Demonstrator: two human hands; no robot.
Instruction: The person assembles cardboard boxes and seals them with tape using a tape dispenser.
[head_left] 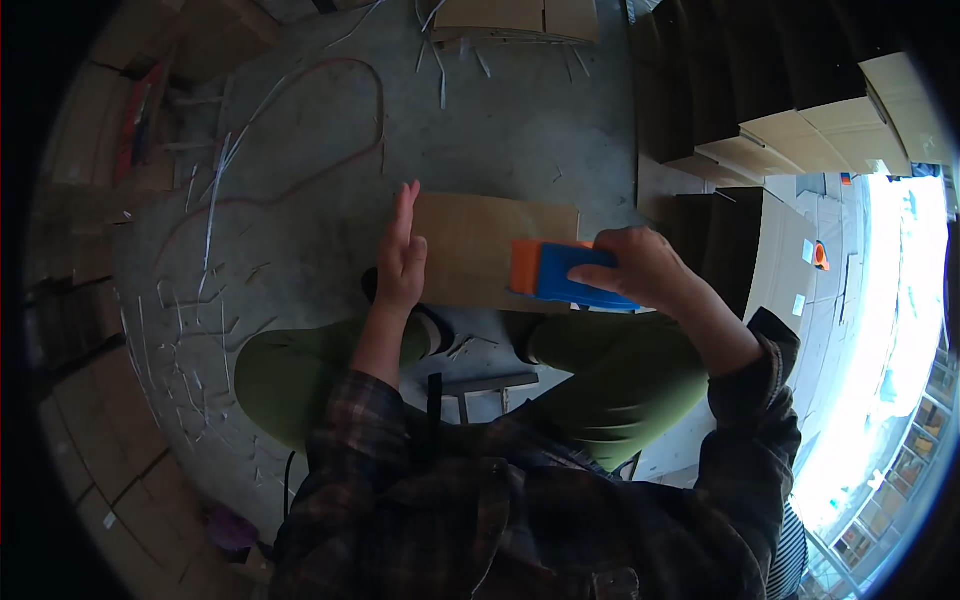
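In front of my knees is a brown cardboard piece (470,245), perhaps the top of a box; its lower part is hard to make out. My left hand (404,255) stands on edge at its left side, fingers stretched out and holding nothing. My right hand (635,268) grips a blue and orange block-shaped tool (570,274) over the cardboard's right part. The tool's orange end points left. Its exact kind is not clear, and whether it touches the cardboard cannot be told.
Stacks of flat cardboard (820,135) stand at the right, more boxes at the left. Strap scraps (195,370) and a long hose or cord (270,200) lie on the concrete floor (480,120). A small orange object (821,256) rests at the right near bright light.
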